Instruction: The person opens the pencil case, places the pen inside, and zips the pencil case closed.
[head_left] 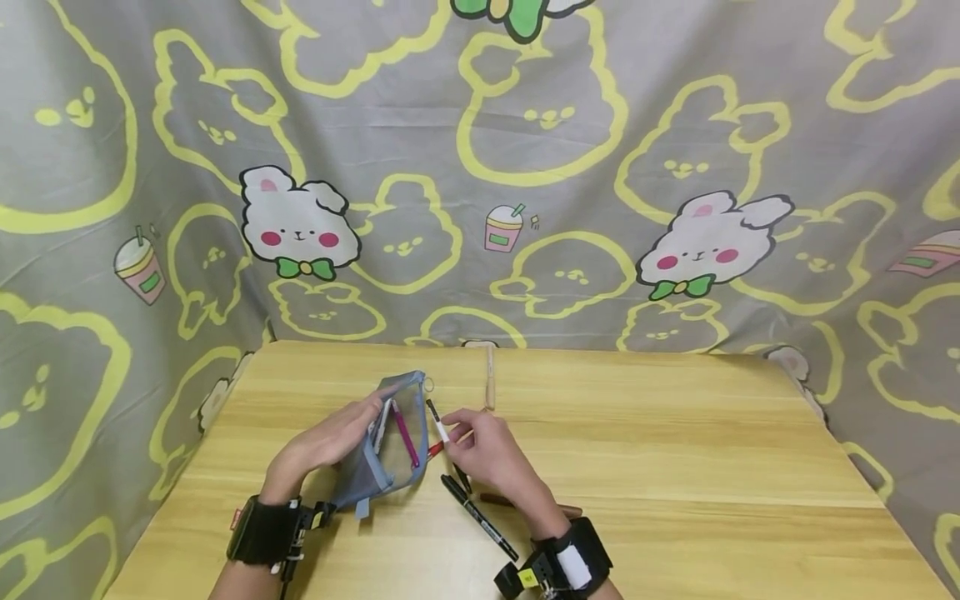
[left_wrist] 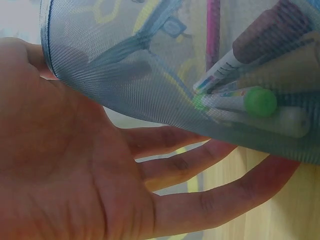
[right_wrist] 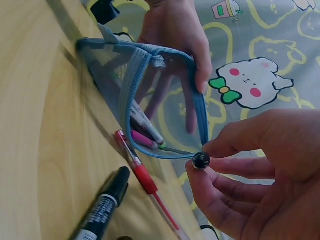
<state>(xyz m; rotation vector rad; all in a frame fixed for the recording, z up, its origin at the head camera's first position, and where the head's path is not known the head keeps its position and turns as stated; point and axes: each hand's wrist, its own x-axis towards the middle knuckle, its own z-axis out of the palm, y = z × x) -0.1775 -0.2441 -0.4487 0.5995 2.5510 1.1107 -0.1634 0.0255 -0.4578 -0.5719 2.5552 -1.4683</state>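
Observation:
My left hand [head_left: 330,442] holds a blue-grey mesh pencil case [head_left: 356,479] by its left side, fingers spread behind the mesh [left_wrist: 125,95]. The case gapes toward the right. Inside lie a magenta pen [head_left: 406,435] and several white-barrelled markers, one with a green end [left_wrist: 261,102]. Just right of the opening, my right hand [head_left: 487,450] pinches a slim pen [head_left: 441,432] with a white section and a black end, between thumb and fingertips. In the right wrist view its round black end [right_wrist: 201,160] is beside the case's rim. The hand hides part of the pen.
A red pen [right_wrist: 145,177] lies on the wooden table [head_left: 712,467] beside the case. Closer to me is a black marker [head_left: 480,518], with a brown stick-like thing [head_left: 566,509] partly under my right forearm. Farther back lies a thin light-brown tool [head_left: 491,379]. Patterned curtains [head_left: 555,275] surround the table.

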